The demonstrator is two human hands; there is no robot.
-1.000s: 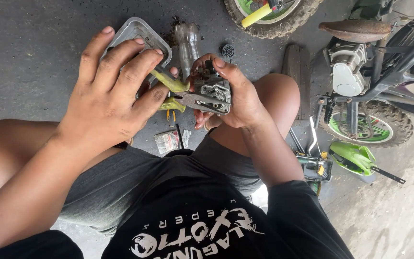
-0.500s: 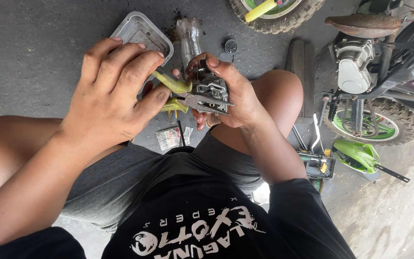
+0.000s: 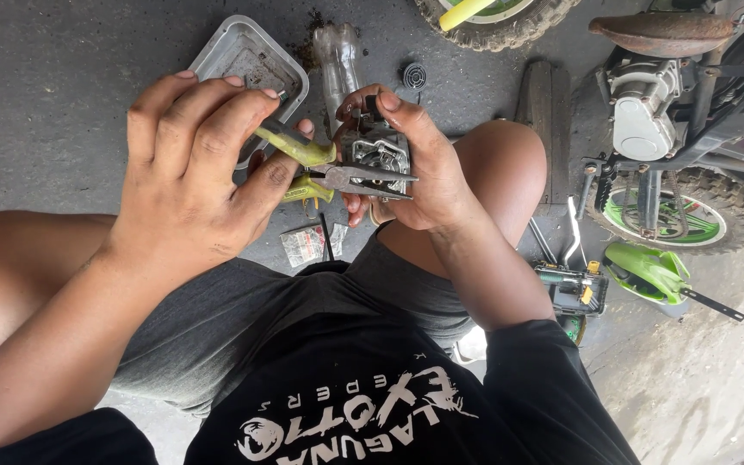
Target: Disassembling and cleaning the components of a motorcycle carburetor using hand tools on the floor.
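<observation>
My left hand (image 3: 191, 172) grips the yellow-green handles of a pair of long-nose pliers (image 3: 363, 179). Their jaws point right and lie against a small grey metal engine part (image 3: 378, 146). My right hand (image 3: 428, 168) holds that part, thumb on top and fingers curled under it. Both hands are raised above my crossed legs, with my right knee (image 3: 501, 164) just beyond them. What the plier tips touch is hidden by the part.
On the concrete floor lie a grey plastic tray (image 3: 243, 47), a clear bottle (image 3: 337, 52), a small round black part (image 3: 414, 76), a small plastic bag (image 3: 303, 244) and a dark plank (image 3: 544, 95). A mini motorbike (image 3: 673, 112), a green fairing (image 3: 647, 271) and a knobbly tyre (image 3: 501, 21) stand right and top.
My left fingers, spread a second ago, have curled down over the plier handles. The hands and the metal part have stayed almost in place.
</observation>
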